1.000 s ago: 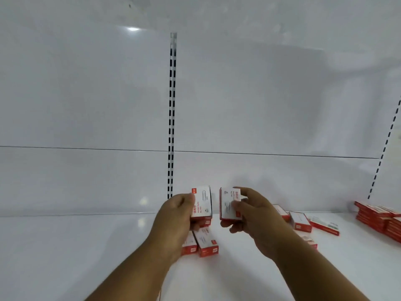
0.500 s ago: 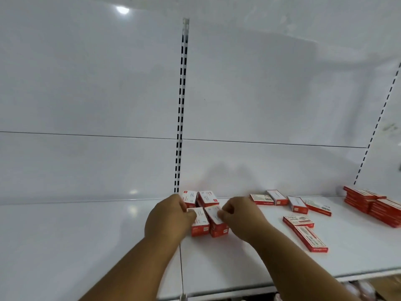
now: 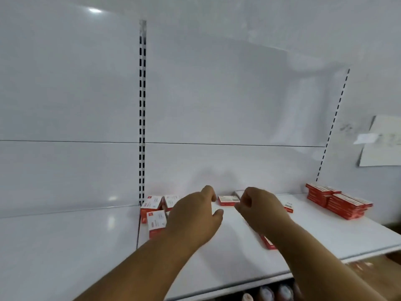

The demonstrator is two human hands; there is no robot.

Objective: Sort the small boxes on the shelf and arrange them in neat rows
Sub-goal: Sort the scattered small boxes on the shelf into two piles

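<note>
Small red-and-white boxes lie on a white shelf. A tidy group of boxes sits by the slotted upright at the left, partly hidden behind my left hand, which hovers with fingers apart and holds nothing. One loose box lies flat near the back wall between my hands. My right hand is loosely curled just right of it, empty as far as I can see. Its wrist and forearm hide more loose boxes; a red box edge and a box end show.
Two stacks of flat red boxes stand at the shelf's right end. A slotted upright splits the back wall. A paper sheet hangs on the right wall. Bottle tops show below the shelf's front edge.
Both hands set their boxes down by the upright, let go, and moved right toward the loose boxes. The view has shifted right.
</note>
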